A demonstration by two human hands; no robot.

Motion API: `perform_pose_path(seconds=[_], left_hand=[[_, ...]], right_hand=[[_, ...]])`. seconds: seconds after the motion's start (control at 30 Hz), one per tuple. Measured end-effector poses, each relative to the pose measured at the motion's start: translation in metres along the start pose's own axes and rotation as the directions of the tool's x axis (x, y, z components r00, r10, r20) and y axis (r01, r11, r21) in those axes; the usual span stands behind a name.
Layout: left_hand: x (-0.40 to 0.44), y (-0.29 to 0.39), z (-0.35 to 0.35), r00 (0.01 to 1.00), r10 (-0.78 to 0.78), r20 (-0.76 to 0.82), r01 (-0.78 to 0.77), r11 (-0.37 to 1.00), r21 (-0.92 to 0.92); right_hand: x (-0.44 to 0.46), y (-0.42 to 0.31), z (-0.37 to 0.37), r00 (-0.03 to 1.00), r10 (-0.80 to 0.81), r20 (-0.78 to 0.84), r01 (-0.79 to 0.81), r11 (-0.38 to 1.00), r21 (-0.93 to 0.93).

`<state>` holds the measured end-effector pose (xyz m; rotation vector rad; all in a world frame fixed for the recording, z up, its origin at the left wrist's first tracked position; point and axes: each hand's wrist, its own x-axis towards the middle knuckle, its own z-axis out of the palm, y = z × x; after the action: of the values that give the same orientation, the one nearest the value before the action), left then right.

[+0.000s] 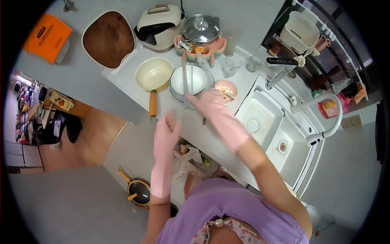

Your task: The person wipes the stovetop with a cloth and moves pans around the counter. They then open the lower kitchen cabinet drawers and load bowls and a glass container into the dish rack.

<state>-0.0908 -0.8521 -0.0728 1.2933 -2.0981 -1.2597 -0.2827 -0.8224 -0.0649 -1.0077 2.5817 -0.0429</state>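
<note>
Long thin grey chopsticks (185, 83) are laid across the round white bowl (199, 79). Pink-gloved right hand (211, 105) is blurred by their near ends, grip can't be told tbh; pink-gloved left hand (165, 129) is held open, empty, near-left of the bowl.

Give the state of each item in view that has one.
Round cream frying pan: uncovered, upright
Round metal pot: clear lid on
Round white bowl: uncovered, long grey chopsticks across it
Small pink bowl: holding scraps
White curved faucet: no visible flow
Left pink-gloved hand: open, nothing held
Right pink-gloved hand: at chopsticks; grip unclear
</note>
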Motion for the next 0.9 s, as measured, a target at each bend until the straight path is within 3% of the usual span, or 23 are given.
perform_pose_path(seconds=[0.1,0.2,0.3,0.37,0.4,0.47,0.53,0.6,0.63,0.67,0.73,0.83,0.87,0.9], left_hand=[[0.006,0.008,0.004,0.998,0.060,0.022,-0.058,0.995,-0.077],[-0.016,0.011,0.003,0.997,0.043,0.068,-0.037,0.996,-0.087],[-0.032,-0.004,0.006,0.995,-0.050,0.083,0.066,0.979,-0.194],[-0.030,-0.026,0.009,0.996,0.009,0.084,0.015,0.958,-0.286],[-0.025,-0.034,0.011,0.994,0.047,0.094,-0.013,0.942,-0.335],[-0.020,-0.033,0.017,0.992,0.115,0.059,-0.083,0.916,-0.393],[-0.017,-0.018,0.026,0.982,0.172,0.072,-0.122,0.884,-0.452],[-0.019,0.014,0.041,0.961,0.180,0.208,-0.003,0.764,-0.646],[-0.024,0.028,0.049,0.944,0.176,0.280,0.081,0.698,-0.712],[-0.034,0.040,0.062,0.877,0.269,0.397,0.157,0.621,-0.768],[-0.059,0.057,0.087,0.675,0.450,0.585,0.371,0.478,-0.796],[-0.076,0.034,0.147,0.280,0.541,0.793,0.441,0.661,-0.607],[-0.118,0.054,0.153,0.314,0.416,0.853,0.483,0.704,-0.521],[-0.147,0.063,0.163,0.272,0.369,0.889,0.406,0.793,-0.454]], right_hand=[[0.038,-0.033,0.021,0.995,0.017,0.101,-0.009,0.997,-0.078],[0.052,-0.038,0.034,0.988,0.043,0.149,-0.043,0.999,-0.002],[0.072,-0.032,0.065,1.000,0.026,-0.014,-0.025,0.999,0.040],[0.081,-0.030,0.076,0.998,0.063,-0.010,-0.061,0.992,0.107],[0.067,-0.024,0.089,0.973,-0.003,-0.231,0.021,0.997,0.076],[0.046,-0.015,0.082,0.964,-0.031,-0.265,0.059,0.994,0.096],[0.015,-0.001,0.056,0.985,-0.106,-0.139,0.136,0.963,0.233],[-0.031,0.020,0.038,0.979,-0.179,-0.100,0.204,0.900,0.386],[-0.079,0.040,0.020,0.969,-0.221,-0.113,0.238,0.696,0.677],[-0.136,0.059,0.003,0.951,-0.254,-0.175,0.270,0.409,0.872],[-0.209,0.077,-0.019,0.997,-0.078,-0.013,0.065,0.718,0.693],[-0.257,0.118,0.038,0.986,0.136,-0.093,-0.008,0.607,0.795],[-0.278,0.134,0.049,0.979,0.203,-0.024,-0.100,0.578,0.810],[-0.300,0.146,0.060,0.965,0.258,0.045,-0.182,0.538,0.823]])
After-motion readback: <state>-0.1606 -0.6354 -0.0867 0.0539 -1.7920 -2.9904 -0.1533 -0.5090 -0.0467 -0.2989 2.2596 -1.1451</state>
